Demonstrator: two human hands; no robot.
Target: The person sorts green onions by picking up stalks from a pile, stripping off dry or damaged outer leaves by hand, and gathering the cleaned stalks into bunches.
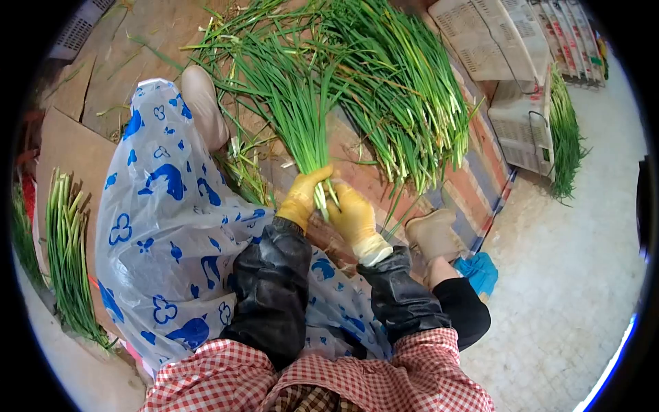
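My left hand (pixel 301 198), in a yellow rubber glove, is closed round the lower stems of a bunch of garlic chives (pixel 296 113). The green leaves fan out away from me, and the pale cut ends poke out below the grip. My right hand (pixel 353 215), gloved in yellow too, is beside it with its fingers pinched at the bunch's pale ends. Its fingertips are partly hidden. A big heap of loose chives (pixel 405 89) lies just beyond my hands on a striped sheet (pixel 473 185).
Pale plastic crates (pixel 484 44) stand at the upper right, with chives (pixel 564 137) beside them. Bundled chives (pixel 66 254) lie on cardboard at the left. A patterned plastic apron (pixel 165 226) covers my leg, and boots (pixel 204 106) rest either side of the scraps.
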